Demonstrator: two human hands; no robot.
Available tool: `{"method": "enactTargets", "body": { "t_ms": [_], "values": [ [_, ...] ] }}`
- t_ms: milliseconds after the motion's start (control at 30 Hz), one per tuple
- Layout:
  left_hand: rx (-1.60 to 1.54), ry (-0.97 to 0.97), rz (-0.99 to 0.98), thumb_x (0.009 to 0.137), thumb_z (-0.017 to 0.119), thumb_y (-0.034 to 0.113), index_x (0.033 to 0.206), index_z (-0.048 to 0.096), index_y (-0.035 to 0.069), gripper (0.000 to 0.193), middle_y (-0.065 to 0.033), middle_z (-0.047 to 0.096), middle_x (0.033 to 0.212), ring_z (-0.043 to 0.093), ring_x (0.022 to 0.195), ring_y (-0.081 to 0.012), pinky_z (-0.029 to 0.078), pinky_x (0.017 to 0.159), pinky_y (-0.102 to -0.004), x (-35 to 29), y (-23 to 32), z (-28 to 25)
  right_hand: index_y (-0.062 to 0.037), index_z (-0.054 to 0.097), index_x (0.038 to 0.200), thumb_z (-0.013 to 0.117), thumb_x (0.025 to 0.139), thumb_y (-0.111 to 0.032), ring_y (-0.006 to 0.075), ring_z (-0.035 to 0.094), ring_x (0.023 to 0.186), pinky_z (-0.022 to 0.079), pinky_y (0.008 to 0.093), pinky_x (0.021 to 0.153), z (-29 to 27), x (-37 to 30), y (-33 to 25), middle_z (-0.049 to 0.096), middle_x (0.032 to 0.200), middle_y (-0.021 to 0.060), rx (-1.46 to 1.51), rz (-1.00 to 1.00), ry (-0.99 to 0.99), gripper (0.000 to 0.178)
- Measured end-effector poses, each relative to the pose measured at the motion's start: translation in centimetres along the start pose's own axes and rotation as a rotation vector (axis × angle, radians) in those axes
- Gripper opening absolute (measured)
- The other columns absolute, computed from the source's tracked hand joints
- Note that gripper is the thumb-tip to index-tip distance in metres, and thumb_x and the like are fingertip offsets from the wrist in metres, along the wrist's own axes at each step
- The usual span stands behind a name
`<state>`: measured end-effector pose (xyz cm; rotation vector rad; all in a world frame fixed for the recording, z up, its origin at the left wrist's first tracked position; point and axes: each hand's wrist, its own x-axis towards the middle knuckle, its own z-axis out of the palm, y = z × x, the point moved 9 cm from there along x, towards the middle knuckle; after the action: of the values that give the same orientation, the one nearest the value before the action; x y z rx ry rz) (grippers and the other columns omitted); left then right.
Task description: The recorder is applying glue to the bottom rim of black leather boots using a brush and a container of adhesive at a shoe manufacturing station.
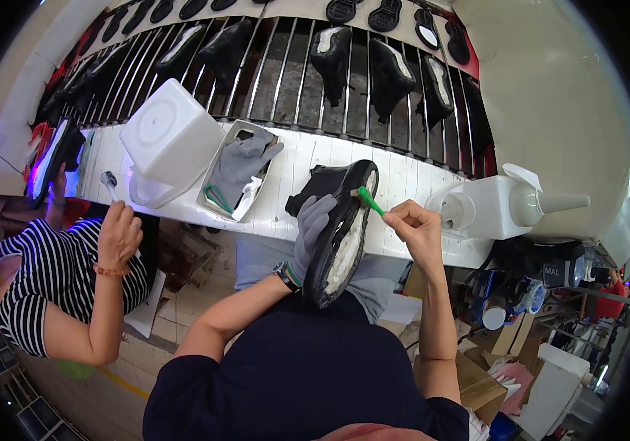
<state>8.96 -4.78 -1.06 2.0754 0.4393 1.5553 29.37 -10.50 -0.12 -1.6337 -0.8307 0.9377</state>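
My left hand [310, 237], in a grey glove, is wrapped round the side of a black shoe [346, 253]. The shoe is tilted with its underside up, showing a pale, rough strip along the middle and a glossy wet-looking black border. Between the thumb and fingers of my bare right hand [416, 226] is a small brush with a green handle [371, 200], much like a toothbrush. Its head meets the shoe's underside near the far end; the bristles are mostly hidden.
A cut-open white jug [502, 209] stands right, a larger white container [171, 132] left. Between them a box [208, 198] holds grey gloves [241, 158]. Behind, metal rollers [278, 70] carry black shoes [392, 73], with soles [385, 15] beyond. A co-worker [72, 279] sits left, holding a brush and shoe.
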Motion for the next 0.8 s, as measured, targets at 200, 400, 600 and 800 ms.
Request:
{"method": "enactTargets", "body": {
  "t_ms": [200, 400, 600, 800],
  "values": [
    [-0.012, -0.042, 0.013, 0.079, 0.078, 0.014, 0.143, 0.030, 0.007, 0.079, -0.0214, 0.047, 0.140, 0.051, 0.128, -0.0383, 0.035, 0.111, -0.0565, 0.3, 0.0, 0.0, 0.0023, 0.070, 0.079, 0.078, 0.082, -0.002, 0.0105, 0.060, 0.071, 0.046, 0.0236, 0.062, 2.5, -3.5, -5.1, 0.067, 0.082, 0.0077, -0.121, -0.178, -0.123, 0.009],
    [-0.075, -0.036, -0.029, 0.084, 0.073, 0.016, 0.136, 0.041, 0.005, 0.061, -0.0218, 0.054, 0.136, 0.054, 0.122, -0.0392, 0.039, 0.107, -0.0542, 1.4, -0.1, -0.9, 0.0021, 0.072, 0.082, 0.082, 0.078, -0.001, 0.0145, 0.065, 0.070, 0.050, 0.0260, 0.060, 5.5, -7.2, -8.7, 0.067, 0.083, 0.0077, -0.271, -0.337, -0.366, 0.011],
    [-0.057, -0.022, -0.018, 0.081, 0.075, 0.014, 0.136, 0.042, 0.006, 0.064, -0.0184, 0.056, 0.132, 0.056, 0.116, -0.0356, 0.043, 0.102, -0.0487, 2.4, -0.1, -1.1, 0.0014, 0.072, 0.082, 0.077, 0.082, -0.002, 0.0118, 0.059, 0.069, 0.044, 0.0234, 0.061, 2.9, -3.5, -7.9, 0.064, 0.080, 0.0057, -0.183, -0.281, -0.125, 0.006],
    [-0.038, -0.099, 0.001, 0.082, 0.077, 0.023, 0.138, 0.042, 0.005, 0.068, -0.0156, 0.057, 0.129, 0.056, 0.116, -0.0327, 0.043, 0.101, -0.0438, 4.4, 0.0, -1.5, 0.0011, 0.073, 0.084, 0.077, 0.082, 0.001, 0.0105, 0.062, 0.071, 0.044, 0.0220, 0.062, 3.5, -4.2, -8.4, 0.067, 0.082, 0.0069, -0.220, -0.327, -0.112, 0.005]
  ]
}}
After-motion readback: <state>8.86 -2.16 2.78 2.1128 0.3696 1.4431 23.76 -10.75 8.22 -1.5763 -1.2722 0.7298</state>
